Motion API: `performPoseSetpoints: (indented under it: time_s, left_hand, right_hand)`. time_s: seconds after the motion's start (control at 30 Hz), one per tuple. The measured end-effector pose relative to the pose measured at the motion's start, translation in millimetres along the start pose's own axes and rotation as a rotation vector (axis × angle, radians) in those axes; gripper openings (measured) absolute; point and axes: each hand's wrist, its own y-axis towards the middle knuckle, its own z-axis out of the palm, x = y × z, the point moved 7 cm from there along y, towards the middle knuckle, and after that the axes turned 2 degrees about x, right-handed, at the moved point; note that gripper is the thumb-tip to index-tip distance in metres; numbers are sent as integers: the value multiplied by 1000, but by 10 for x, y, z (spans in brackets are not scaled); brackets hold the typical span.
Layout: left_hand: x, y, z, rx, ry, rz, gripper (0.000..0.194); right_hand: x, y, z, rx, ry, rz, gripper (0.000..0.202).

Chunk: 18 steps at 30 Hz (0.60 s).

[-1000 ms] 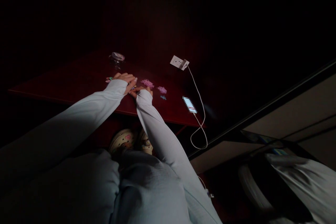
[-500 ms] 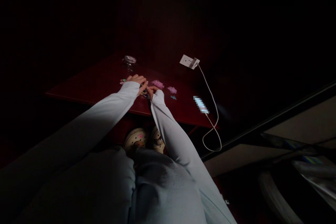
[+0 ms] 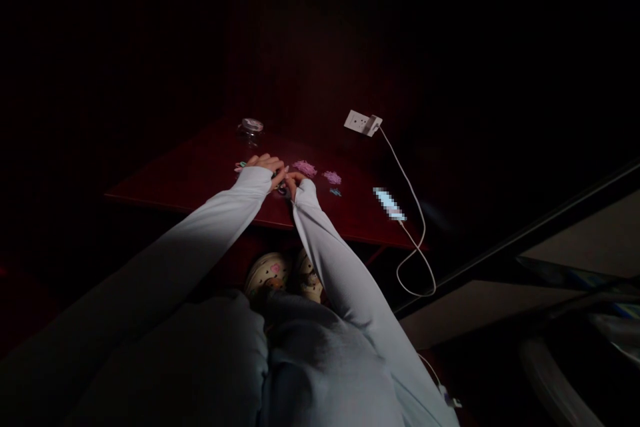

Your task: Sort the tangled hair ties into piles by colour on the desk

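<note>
While reaching forward over a dark red table (image 3: pixel 175 177), hold the left hand (image 3: pixel 265 164) palm down near the front edge, with fingers bent and thumb side turned toward the right hand (image 3: pixel 295 179). Have the right one just beside it, thumb and forefinger drawn in toward the left fingertips. Cannot tell, in this dimness, the exact gap between the fingers of either hand, nor anything gripped in them. See some small dark pieces (image 3: pixel 282 191) right under the fingertips, partly covered; cannot make out their kind. Notice pink and green pieces (image 3: pixel 241 166) showing at the outer side of the left hand. Find a pink pile (image 3: pixel 305 168) just beyond the right hand, a lilac pile (image 3: pixel 332 177) to the right of that, and a small blue pile (image 3: pixel 335 192) nearer the front edge. Spot a clear jar (image 3: pixel 251 130) with a pale lid farther back. Toward the right, see a bright, blurred phone (image 3: pixel 390 204) lying on the table, joined by a white cable (image 3: pixel 407 173) to a charger (image 3: pixel 373 125) in a white socket (image 3: pixel 356 121). Wear pale sleeves (image 3: pixel 215 217) to the wrists, and glimpse cream clogs (image 3: pixel 263 277) below the table.
</note>
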Motion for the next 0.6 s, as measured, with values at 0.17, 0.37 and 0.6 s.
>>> performPoseSetpoints:
  time_s: [0.17,0.37,0.6]
  left_hand:
    - [-41,12,12,73,22,36,31]
    - [-98,23,73,147,43,71,32]
    - [-76,36,78,112,63,139,31]
  right_hand:
    - [25,24,-9,-67,107,-9,33]
    - [23,32,-31,-126,232,-44,26]
    - [2,51,-25,-154,208,-65,30]
